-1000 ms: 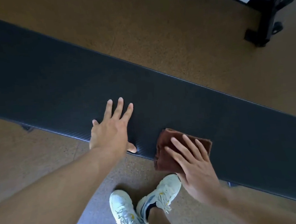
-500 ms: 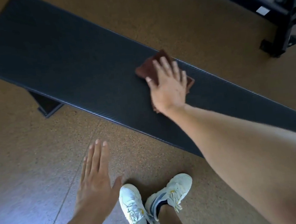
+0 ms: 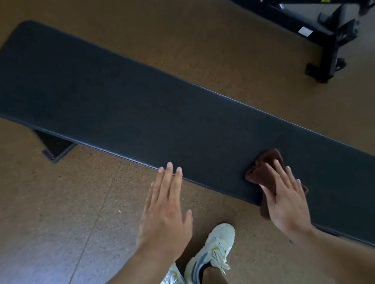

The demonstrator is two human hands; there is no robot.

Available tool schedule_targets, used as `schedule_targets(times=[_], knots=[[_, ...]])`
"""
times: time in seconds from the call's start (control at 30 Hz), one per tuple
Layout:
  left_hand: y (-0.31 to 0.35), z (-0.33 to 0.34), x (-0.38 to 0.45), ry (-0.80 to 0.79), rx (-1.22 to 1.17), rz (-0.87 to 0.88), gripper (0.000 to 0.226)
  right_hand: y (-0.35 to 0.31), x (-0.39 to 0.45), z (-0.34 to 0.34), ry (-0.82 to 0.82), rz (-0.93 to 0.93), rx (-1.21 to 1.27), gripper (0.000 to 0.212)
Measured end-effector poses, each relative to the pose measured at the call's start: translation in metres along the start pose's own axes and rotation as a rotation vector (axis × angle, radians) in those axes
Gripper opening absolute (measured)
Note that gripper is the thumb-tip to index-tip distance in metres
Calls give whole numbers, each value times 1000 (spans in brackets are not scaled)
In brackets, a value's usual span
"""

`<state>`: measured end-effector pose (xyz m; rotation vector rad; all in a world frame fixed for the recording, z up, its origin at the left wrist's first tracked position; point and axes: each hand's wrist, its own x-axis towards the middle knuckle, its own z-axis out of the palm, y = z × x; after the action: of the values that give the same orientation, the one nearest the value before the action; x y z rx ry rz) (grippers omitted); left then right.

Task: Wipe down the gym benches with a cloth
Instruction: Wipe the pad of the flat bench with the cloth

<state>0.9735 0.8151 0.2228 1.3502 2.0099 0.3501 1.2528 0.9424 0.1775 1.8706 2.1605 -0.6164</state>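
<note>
A long dark padded gym bench (image 3: pixel 133 108) runs diagonally from upper left to lower right. A brown cloth (image 3: pixel 264 168) lies on its near edge, partly draped over the side. My right hand (image 3: pixel 283 199) presses flat on the cloth, fingers spread. My left hand (image 3: pixel 163 212) hovers open over the floor just in front of the bench, its fingertips at the bench's near edge, holding nothing.
Black gym equipment with a metal frame (image 3: pixel 322 26) stands at the upper right beyond the bench. A bench foot (image 3: pixel 54 145) shows under the left part. My white sneakers (image 3: pixel 206 254) stand on the brown speckled floor (image 3: pixel 52 223) close to the bench.
My right hand has dragged the cloth from the far edge back to the near edge of the bench. My left hand has moved forward toward the bench edge.
</note>
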Motion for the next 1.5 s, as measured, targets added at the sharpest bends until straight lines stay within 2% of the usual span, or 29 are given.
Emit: schedule_targets(times=[0.13, 0.23, 0.33, 0.4, 0.47, 0.57, 0.63, 0.7, 0.77, 0.83, 0.97, 1.03, 1.13, 1.2, 1.27, 1.33, 1.43, 1.5], knots=[[5, 6, -9, -87, -32, 118, 93, -8, 68, -32, 51, 279, 125, 60], [3, 13, -5, -79, 37, 191, 96, -25, 129, -52, 50, 343, 204, 61], [11, 29, 11, -120, 72, 213, 97, -20, 140, -43, 107, 176, 218, 59], [26, 40, 21, -117, 81, 206, 96, -4, 110, -26, 159, -38, 199, 57], [50, 51, 30, -111, 45, 193, 93, 23, 58, -5, 175, -269, 76, 56], [87, 69, 36, -147, 27, 171, 88, 63, 3, 12, 58, -515, -69, 63], [109, 79, 39, -184, 50, 182, 87, 83, 12, 4, 4, -585, -98, 63], [127, 87, 45, -204, 77, 182, 86, 95, 50, -14, 28, -490, -64, 58], [141, 93, 54, -196, 98, 170, 85, 102, 99, -37, 112, -278, 34, 51], [153, 100, 63, -183, 113, 149, 85, 104, 139, -56, 119, -126, 118, 50], [170, 119, 76, -181, 151, 61, 88, 98, 141, -50, 166, -97, 215, 52], [175, 124, 78, -139, 219, 16, 89, 104, 96, -31, 216, -208, 159, 52], [185, 128, 85, -112, 297, -29, 91, 132, 20, -5, 96, -505, -21, 59], [194, 130, 91, -122, 312, -24, 91, 152, 8, 0, -5, -680, -103, 59], [206, 134, 97, -132, 327, -8, 89, 163, 27, -9, -40, -762, -126, 57], [219, 137, 104, -145, 313, -19, 90, 166, 60, -23, 0, -706, -116, 56], [234, 145, 107, -154, 272, -72, 89, 167, 120, -54, 135, -335, 34, 54], [241, 152, 105, -162, 269, -89, 88, 167, 148, -70, 141, -162, 106, 52]])
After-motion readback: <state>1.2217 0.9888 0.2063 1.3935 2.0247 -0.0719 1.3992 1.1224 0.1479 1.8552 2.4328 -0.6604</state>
